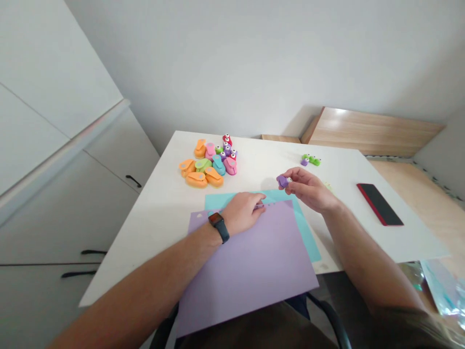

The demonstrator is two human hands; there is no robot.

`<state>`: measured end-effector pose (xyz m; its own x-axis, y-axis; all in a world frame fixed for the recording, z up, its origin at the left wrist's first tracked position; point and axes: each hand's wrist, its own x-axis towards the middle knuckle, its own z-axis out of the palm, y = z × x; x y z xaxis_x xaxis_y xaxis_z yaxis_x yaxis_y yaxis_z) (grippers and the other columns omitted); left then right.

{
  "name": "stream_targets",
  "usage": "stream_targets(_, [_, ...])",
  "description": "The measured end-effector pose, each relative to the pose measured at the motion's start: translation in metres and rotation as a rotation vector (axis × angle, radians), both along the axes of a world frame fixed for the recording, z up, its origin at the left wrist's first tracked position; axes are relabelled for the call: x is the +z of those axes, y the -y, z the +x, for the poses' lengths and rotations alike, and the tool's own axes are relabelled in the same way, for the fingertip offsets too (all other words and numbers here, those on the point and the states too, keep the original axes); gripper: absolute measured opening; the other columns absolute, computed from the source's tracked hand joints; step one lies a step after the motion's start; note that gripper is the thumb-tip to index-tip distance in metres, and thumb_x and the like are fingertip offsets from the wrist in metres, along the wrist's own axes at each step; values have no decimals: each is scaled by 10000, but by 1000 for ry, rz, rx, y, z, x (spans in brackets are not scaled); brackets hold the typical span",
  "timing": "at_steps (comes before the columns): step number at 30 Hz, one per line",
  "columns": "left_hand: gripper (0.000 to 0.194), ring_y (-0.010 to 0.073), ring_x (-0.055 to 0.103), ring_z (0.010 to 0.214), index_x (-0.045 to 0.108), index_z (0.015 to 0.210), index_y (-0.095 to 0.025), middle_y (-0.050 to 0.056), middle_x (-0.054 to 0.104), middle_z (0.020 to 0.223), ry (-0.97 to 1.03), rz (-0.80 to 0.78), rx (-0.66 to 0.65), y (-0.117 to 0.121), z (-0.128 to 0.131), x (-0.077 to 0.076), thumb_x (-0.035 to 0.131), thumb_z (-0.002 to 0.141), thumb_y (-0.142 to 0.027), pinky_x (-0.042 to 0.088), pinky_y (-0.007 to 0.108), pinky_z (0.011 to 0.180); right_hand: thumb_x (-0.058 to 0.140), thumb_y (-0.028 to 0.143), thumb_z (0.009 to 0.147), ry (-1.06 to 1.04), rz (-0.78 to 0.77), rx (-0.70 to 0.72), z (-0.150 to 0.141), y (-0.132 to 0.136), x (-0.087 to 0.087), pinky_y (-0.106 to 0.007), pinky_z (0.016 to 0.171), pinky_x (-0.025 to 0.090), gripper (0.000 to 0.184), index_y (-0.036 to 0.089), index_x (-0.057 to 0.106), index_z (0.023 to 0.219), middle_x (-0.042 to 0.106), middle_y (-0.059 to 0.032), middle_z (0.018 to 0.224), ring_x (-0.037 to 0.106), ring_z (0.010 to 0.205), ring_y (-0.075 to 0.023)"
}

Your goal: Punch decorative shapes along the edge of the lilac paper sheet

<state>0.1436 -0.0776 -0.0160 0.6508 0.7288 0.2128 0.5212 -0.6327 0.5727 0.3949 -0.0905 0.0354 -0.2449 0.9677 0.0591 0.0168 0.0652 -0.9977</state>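
Observation:
My right hand (307, 186) pinches a small purple paper punch (283, 182) with googly eyes, held above the table just beyond the sheets. My left hand (244, 211), with a dark watch on the wrist, lies over the far edge of a purple paper sheet (250, 261). Its fingers are curled at that edge and seem to grip the paper; they are partly hidden. Small cut-outs show along the sheet's far edge. Beneath it lies a light blue sheet (307, 232), sticking out at the back and right. The purple sheet's near edge hangs over the table front.
Several orange, pink, green and blue lever punches (196, 180) are grouped at the back left, beside smaller googly-eyed punches (227, 149). Green and purple ones (311, 159) stand at the back right. A dark, red-edged flat object (379, 204) lies on the white table (152, 213) at right.

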Motion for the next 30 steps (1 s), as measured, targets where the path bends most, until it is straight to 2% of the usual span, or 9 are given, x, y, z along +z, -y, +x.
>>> stream_targets(4, [294,241,728,979,689,1216,-185,66,788,1043,16,-5,-5,-1,1,0,637,944,-283,538,364,887,749,373,893,35,17,-30,9,3,-9,-329,776,503,225,250,682,1069,680,-43,1030,606,851,-166])
stream_targets(10, [298,236,727,970,689,1218,-177,53,791,1015,29,-13,-5,-1,2,0,655,940,-279,538,368,882,780,338,872,87,-32,89,11,5,-18,-354,901,508,291,228,662,1114,685,-64,1129,632,987,-182])
stream_targets(22, [287,227,735,962,694,1208,-166,58,791,1000,67,-9,6,-1,2,0,670,937,-258,544,359,880,787,343,841,393,-22,128,16,9,-17,-372,878,524,404,218,664,1205,668,-50,1053,622,936,-193])
stream_targets(25, [282,227,740,954,697,1204,-171,57,792,1000,70,-13,7,-1,2,0,668,938,-261,548,362,876,790,362,835,430,-30,139,16,10,-15,-384,866,528,432,214,676,1224,680,-54,1034,623,915,-199])
stream_targets(30, [281,223,748,948,698,1204,-177,61,792,1018,77,-23,7,-1,2,0,665,938,-261,558,355,875,795,378,832,407,16,70,17,11,-15,-401,890,520,453,223,686,1244,695,-67,1085,623,934,-208])
